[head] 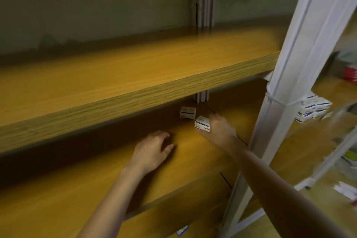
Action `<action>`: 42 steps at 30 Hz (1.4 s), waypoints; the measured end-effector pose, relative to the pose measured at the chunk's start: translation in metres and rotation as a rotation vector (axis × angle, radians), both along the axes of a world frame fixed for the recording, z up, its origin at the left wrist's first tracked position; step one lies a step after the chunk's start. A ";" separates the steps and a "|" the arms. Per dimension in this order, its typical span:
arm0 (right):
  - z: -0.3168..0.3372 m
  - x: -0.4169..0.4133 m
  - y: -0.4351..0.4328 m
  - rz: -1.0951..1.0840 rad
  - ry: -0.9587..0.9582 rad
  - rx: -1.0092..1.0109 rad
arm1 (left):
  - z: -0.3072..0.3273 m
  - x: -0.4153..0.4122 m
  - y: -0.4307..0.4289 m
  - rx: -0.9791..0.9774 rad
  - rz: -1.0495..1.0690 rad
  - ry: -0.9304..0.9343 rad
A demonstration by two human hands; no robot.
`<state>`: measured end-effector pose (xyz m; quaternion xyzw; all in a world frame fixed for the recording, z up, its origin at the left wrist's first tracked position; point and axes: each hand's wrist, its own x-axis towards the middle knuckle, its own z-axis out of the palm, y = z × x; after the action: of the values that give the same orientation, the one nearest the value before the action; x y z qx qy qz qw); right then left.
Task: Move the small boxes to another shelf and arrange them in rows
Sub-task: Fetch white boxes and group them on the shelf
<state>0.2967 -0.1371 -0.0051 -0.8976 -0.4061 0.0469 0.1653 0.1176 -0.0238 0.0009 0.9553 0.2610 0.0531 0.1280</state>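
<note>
Small box point(202, 124), white with blue print, gripped by the right hand point(220, 126) — fingers curled round its right end, the box tilted just above the middle shelf point(193, 152); blur hides which fingers bear on it. Left hand point(152, 150), left of the right hand and nearer the viewer: fingers loosely bent and slightly spread, holding nothing, palm down over the same shelf board; contact with the wood cannot be told. Second box point(187, 112) of the same kind stands on the shelf just beyond the small box, near the right hand's fingertips, in shadow toward the back. Upper shelf point(116, 91), a thick wood-grain board, overhangs both hands and shades the space they reach into. White upright point(286, 87) of the rack rises just right of the right forearm, which crosses in front of its lower part — the post stands between the hands and a stack of boxes point(313, 109) on the neighbouring shelf farther right. Red carton point(350, 74) lies beyond that stack, at the frame edge. Below the left forearm, on a lower level, the corner of a white-and-blue box point(182, 231) shows.
</note>
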 end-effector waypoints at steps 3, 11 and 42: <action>-0.007 -0.001 0.006 -0.030 -0.020 0.007 | 0.003 0.011 0.008 0.004 -0.001 0.042; 0.006 -0.025 -0.036 0.020 0.096 0.145 | -0.001 0.085 0.035 -0.386 0.000 -0.091; 0.040 -0.057 -0.209 0.155 -0.083 0.172 | 0.039 -0.008 -0.089 -0.100 -0.376 -0.332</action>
<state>0.2397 -0.3457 0.0345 -0.8471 -0.4833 -0.0128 0.2206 0.1092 -0.1124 0.0398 0.9578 0.0562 0.1713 0.2240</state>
